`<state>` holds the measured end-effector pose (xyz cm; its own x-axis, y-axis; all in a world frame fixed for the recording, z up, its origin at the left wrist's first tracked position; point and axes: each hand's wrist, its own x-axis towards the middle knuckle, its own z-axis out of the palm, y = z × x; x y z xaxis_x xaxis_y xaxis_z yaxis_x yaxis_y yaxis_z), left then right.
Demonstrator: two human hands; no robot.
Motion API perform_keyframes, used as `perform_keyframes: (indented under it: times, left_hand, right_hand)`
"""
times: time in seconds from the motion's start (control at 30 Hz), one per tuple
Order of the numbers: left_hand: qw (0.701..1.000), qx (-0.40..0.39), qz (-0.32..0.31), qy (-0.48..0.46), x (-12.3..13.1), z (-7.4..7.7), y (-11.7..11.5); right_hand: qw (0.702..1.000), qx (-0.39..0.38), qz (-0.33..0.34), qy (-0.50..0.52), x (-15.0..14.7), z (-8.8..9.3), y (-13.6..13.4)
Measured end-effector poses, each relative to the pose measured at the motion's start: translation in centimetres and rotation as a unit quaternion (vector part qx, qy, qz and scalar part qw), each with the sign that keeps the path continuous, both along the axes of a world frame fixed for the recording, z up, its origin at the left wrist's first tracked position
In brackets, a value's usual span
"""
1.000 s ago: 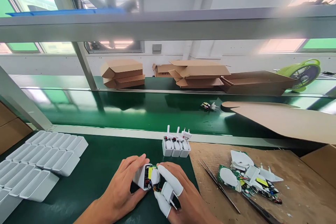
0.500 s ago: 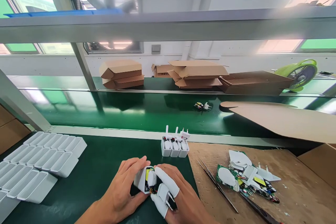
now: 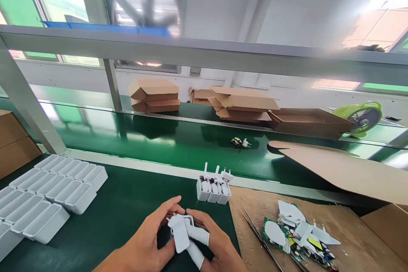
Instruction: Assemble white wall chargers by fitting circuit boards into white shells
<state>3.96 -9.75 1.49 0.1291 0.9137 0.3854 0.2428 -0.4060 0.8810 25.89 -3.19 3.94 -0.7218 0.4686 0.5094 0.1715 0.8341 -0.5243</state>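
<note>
Between both hands, low in the middle, is a white plug-adapter housing (image 3: 180,234), with a flat white piece on the side toward me. My left hand (image 3: 148,238) grips it from the left, thumb at the lower edge and fingers behind. White finger covers show on two fingers of my right hand (image 3: 215,238), which closes on it from the right. Fingers and the flat piece hide the housing's inside. Just beyond stand three white housings (image 3: 213,194) in a row, filled with parts, plug pieces sticking up. Rows of open white housings (image 3: 51,191) lie to the left.
Right, a brown board (image 3: 248,208) carries tweezers (image 3: 259,236) and a pile of circuit boards and white parts (image 3: 299,229). A small plug assembly (image 3: 240,142) lies on the green belt (image 3: 191,148). Cardboard boxes (image 3: 245,102) and a green fan (image 3: 363,117) stand behind; a metal beam (image 3: 204,53) crosses above.
The white plug piece, earlier hanging beside the open housing at my right fingers, now lies at the housing, covering the yellow part inside. The camera view has tilted and shifted slightly.
</note>
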Motion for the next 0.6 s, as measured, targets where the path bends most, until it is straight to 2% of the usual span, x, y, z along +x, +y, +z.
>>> perform_keyframes:
  times: [0.13, 0.23, 0.33, 0.5, 0.6]
  left_hand:
    - [1.0, 0.004, 0.013, 0.015, -0.3, -0.1, -0.1]
    - [0.999, -0.004, 0.042, 0.033, -0.7, -0.4, -0.3]
    - [0.997, -0.001, 0.056, 0.047, -1.0, -0.5, -0.5]
    - [0.994, 0.011, 0.082, 0.075, -0.7, -0.4, -0.6]
    - [0.993, 0.027, 0.084, 0.078, -0.7, -0.3, -0.6]
  right_hand:
    - [1.0, -0.02, 0.01, -0.02, -0.7, 0.5, 0.1]
    - [1.0, 0.001, -0.001, 0.017, -0.9, 0.6, 0.2]
    - [0.999, 0.012, -0.001, 0.044, -1.0, 0.3, 0.1]
    - [1.0, -0.021, -0.006, 0.007, -1.3, -0.5, -0.1]
    - [1.0, -0.001, -0.007, 0.029, -1.4, -0.7, -0.1]
